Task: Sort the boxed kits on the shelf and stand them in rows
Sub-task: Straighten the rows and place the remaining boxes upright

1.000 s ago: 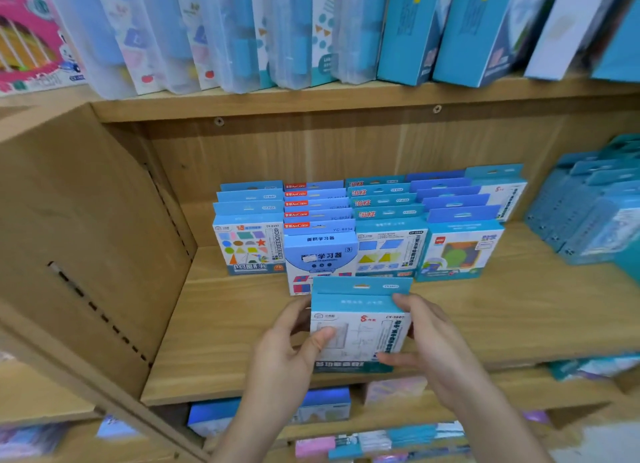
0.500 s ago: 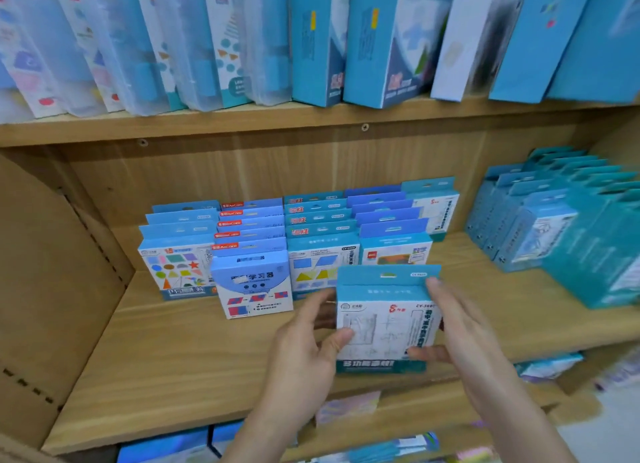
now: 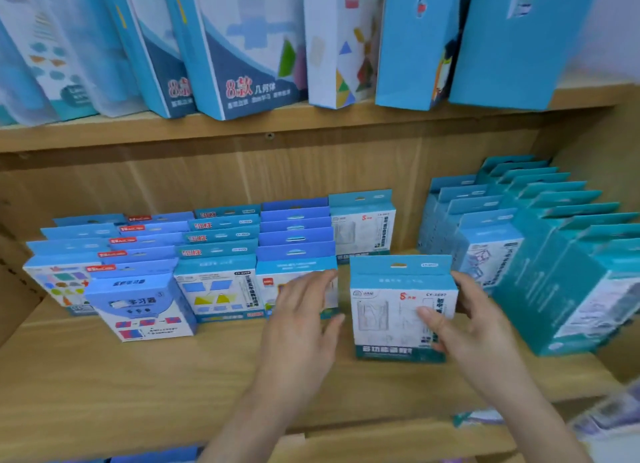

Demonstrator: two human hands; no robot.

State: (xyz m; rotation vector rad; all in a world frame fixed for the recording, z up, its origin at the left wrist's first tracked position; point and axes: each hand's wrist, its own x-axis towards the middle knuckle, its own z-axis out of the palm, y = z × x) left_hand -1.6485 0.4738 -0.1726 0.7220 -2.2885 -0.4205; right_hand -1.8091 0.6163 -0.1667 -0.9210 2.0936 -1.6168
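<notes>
now your right hand (image 3: 474, 324) grips the white-and-teal kit box (image 3: 388, 310) upright near the shelf's (image 3: 138, 386) front edge; its matching box (image 3: 362, 230) stands straight behind it. your left hand (image 3: 298, 327) is nearer the rows, loose, holding nothing.

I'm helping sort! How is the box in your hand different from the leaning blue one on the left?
The held box has a teal top and bottom band; the leaning blue box has a blue top. The right hand grips the held box; nothing touches the blue box. Both have white fronts.
</notes>
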